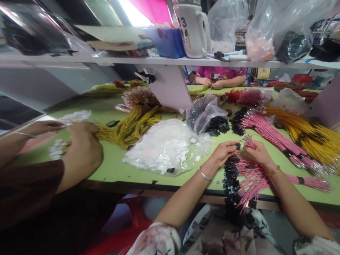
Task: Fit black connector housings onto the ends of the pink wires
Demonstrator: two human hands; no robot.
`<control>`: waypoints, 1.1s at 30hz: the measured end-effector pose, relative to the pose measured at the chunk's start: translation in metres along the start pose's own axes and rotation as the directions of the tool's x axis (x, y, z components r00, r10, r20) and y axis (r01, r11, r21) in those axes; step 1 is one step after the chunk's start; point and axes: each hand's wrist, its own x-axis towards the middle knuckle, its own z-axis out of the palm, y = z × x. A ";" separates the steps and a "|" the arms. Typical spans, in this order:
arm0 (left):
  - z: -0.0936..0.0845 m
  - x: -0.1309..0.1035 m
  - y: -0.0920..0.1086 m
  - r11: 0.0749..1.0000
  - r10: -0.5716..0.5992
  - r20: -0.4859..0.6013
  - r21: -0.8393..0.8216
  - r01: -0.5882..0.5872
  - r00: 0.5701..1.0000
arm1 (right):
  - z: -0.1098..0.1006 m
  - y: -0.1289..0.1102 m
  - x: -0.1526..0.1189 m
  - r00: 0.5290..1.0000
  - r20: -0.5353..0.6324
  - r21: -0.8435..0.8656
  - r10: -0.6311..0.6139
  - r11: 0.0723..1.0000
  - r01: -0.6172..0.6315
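Observation:
My left hand point(225, 153) pinches a small black connector housing point(237, 146) between thumb and fingertips. Close beside it, my right hand point(256, 152) is closed around a bunch of pink wires, whose metal-tipped ends point(248, 140) stick up from the fist. Whether a wire end is inside the housing I cannot tell. Below both hands, black housings point(230, 180) on pink wires point(253, 186) hang in a row over the table's front edge. A larger bundle of pink wires point(273, 132) lies behind my right hand.
A clear bag of white connectors point(164, 148) lies left of my hands, with a bag of black housings point(216, 124) behind it. Yellow wires point(305, 131) lie at right. A co-worker's hands point(85, 145) work at left; another person point(220, 76) sits opposite. Overhead, a shelf point(159, 62) holds a mug point(192, 32).

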 end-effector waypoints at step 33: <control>-0.031 0.109 0.030 0.257 0.629 -0.025 0.950 -0.178 0.777 | -0.002 0.006 0.004 0.995 0.091 0.191 0.035 0.980 -0.052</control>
